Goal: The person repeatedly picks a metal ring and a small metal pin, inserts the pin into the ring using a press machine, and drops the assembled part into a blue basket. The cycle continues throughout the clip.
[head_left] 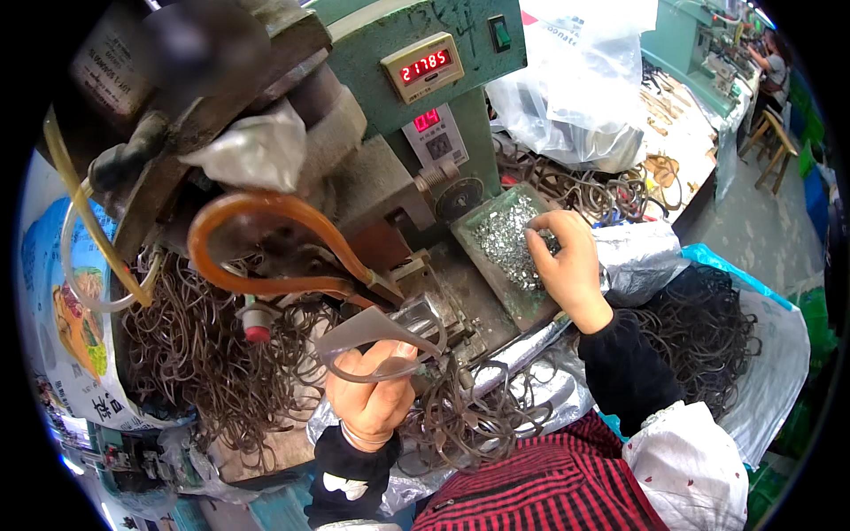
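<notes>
My left hand [370, 398] is closed on a smoky translucent curved plastic band [356, 333], wide at one end and bent into a loop. The band is held up just in front of the machine's metal work fixture [434, 320]. Over a shallow green tray [524, 311] is my right hand [571, 270], thumb and fingers drawn together at a heap of small shiny metal pieces [505, 237]. Whatever lies between those fingertips is too small to make out.
A green machine [354, 22] with a lit red counter [422, 67] stands ahead. An orange tube loop [202, 239] hangs before it. Brown curved bands pile up left [221, 354], below the fixture [469, 416] and in a bag at right [699, 336]. Another person [776, 62] sits far right.
</notes>
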{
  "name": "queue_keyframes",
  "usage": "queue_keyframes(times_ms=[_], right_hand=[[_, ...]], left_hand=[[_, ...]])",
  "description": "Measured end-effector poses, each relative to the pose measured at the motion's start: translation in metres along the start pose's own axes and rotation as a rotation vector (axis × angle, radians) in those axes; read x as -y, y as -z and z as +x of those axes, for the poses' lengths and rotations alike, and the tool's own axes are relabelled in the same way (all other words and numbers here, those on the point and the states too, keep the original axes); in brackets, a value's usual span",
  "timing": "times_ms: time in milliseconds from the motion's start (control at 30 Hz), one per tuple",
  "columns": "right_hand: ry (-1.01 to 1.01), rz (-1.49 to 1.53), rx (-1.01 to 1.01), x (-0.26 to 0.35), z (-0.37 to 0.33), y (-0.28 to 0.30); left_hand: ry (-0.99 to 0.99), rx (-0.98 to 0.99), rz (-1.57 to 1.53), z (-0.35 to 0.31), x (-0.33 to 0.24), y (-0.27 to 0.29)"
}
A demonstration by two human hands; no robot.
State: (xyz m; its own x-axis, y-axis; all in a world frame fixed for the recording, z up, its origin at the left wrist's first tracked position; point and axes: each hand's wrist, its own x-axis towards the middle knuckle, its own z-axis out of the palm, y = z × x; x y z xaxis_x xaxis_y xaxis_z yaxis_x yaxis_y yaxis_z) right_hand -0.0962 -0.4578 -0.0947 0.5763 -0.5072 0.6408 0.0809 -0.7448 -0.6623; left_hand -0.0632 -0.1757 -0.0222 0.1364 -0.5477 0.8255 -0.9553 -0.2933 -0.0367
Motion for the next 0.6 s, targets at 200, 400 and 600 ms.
queue_keyframes(times_ms=[200,400,600], right_hand=[[0.004,0.109,-0.126,0.018,-0.013,0.015],[0.229,0.006,-0.25,-0.015,-0.072,-0.003],[0.071,0.015,-0.188,0.006,-0.057,-0.001]], left_hand=[[0.102,-0.027,-0.081,-0.005,-0.008,-0.004],[0.078,-0.076,-0.076,-0.006,-0.007,-0.012],[0.145,-0.023,0.053,-0.006,-0.011,-0.005]])
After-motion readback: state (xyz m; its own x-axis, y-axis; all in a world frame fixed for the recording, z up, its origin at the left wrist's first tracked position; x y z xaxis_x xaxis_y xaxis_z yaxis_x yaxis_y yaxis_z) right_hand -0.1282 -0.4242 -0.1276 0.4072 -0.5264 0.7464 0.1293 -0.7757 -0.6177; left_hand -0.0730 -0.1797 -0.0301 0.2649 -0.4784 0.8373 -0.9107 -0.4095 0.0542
